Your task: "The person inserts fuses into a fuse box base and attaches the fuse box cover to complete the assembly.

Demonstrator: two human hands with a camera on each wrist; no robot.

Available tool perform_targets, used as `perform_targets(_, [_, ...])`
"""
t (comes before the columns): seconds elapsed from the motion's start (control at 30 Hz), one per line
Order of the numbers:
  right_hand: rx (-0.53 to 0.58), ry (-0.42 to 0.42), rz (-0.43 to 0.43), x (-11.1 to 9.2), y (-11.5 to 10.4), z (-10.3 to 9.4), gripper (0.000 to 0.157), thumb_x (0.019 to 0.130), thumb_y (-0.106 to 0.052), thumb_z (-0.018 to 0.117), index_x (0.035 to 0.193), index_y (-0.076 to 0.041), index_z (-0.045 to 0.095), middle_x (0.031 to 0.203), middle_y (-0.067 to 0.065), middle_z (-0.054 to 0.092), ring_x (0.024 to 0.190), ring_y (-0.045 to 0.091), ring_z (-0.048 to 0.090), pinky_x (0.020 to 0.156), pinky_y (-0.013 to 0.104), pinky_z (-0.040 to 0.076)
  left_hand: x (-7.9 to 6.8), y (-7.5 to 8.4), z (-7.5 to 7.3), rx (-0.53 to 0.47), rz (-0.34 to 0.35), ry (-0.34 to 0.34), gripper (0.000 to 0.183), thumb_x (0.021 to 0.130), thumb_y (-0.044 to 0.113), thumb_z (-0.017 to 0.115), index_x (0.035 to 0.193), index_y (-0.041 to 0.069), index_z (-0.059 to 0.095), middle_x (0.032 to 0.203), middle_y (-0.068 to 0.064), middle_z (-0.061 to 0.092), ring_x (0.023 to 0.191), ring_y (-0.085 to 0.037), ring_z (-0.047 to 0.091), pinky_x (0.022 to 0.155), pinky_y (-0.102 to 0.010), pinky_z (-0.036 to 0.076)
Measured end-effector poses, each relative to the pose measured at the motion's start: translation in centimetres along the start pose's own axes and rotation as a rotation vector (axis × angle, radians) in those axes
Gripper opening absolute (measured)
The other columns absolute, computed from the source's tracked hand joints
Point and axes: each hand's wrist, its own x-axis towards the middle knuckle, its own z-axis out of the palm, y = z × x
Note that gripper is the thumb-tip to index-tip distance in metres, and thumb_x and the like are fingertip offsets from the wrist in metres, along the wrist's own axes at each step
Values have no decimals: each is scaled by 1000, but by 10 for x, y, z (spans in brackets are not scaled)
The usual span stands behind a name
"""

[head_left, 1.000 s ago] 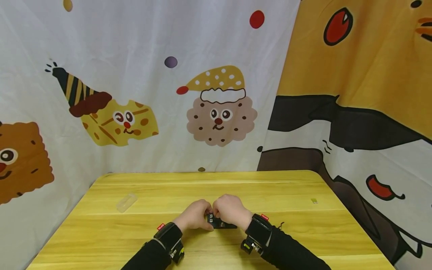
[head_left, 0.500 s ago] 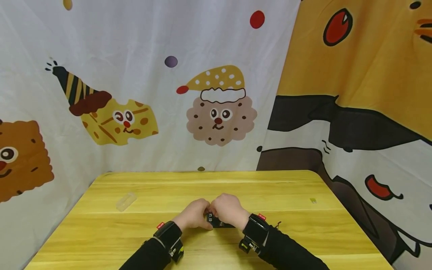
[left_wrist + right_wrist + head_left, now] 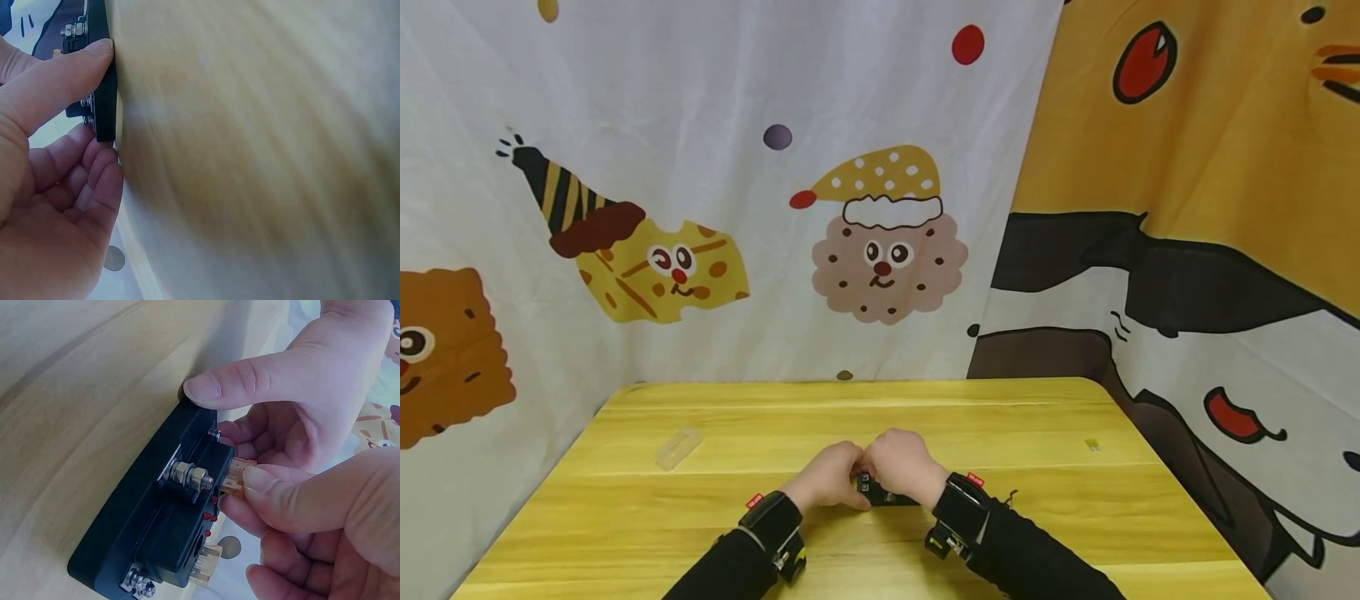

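A black fuse block (image 3: 125,506) with metal studs, nuts and small red dots sits on the wooden table (image 3: 700,533), in front of the person. My left hand (image 3: 831,477) grips its left end, the thumb (image 3: 87,69) on one long side and curled fingers around the end. With thumb and fingers, my right hand (image 3: 906,463) pinches a clear orange blade fuse (image 3: 234,477) at the top of the block. How deep that fuse sits is hidden by the fingers. Another pale orange fuse (image 3: 206,564) stands in the block farther along.
A clear plastic box (image 3: 677,449) lies at the left of the table. Small yellowish pieces (image 3: 1092,445) lie at the far right. A printed curtain (image 3: 700,350) hangs right behind the table's back edge.
Both hands stay on the fuse block with almost the same hold. The right hand and forearm have shifted very slightly left, and the head view has moved a little.
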Motion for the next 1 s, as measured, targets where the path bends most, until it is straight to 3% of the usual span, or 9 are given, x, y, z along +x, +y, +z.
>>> perform_targets(0.27, [-72, 44, 13, -2, -1, 7, 34, 73, -13, 74, 51, -24, 50, 51, -12, 42, 54, 9, 47, 41, 24, 36, -1, 2, -1, -7, 7, 0, 38, 53, 20, 88, 81, 12, 64, 74, -1, 51, 63, -9, 39, 59, -23, 36])
perform_targets(0.5, [-215, 106, -11, -5, -8, 11, 13, 80, -24, 69, 68, -24, 67, 59, -4, 54, 59, 14, 51, 44, 29, 42, -1, 2, 0, 3, 12, 6, 39, 53, 20, 88, 79, 10, 61, 71, 0, 47, 62, -9, 37, 56, -24, 33])
perform_targets(0.63, [-251, 104, -19, -5, -11, 13, 10, 78, -27, 71, 69, -23, 67, 61, -2, 55, 59, 14, 50, 47, 30, 44, 0, 2, 0, 8, 16, 13, 40, 52, 20, 88, 77, 8, 58, 68, 3, 41, 61, -9, 35, 56, -24, 30])
perform_targets(0.83, [-229, 70, -23, -6, -7, 13, 12, 78, -24, 72, 68, -23, 65, 60, -4, 55, 60, 15, 51, 47, 29, 44, 1, 1, 3, 19, 13, 5, 39, 52, 23, 88, 80, 13, 62, 70, 3, 48, 61, -8, 36, 57, -23, 33])
perform_targets(1.0, [-86, 42, -31, -8, 1, 12, 20, 79, -16, 72, 64, -23, 59, 60, -9, 47, 61, 13, 48, 49, 25, 40, 1, 0, 3, 13, 0, -3, 39, 53, 23, 88, 82, 14, 63, 72, 0, 52, 62, -8, 39, 57, -23, 34])
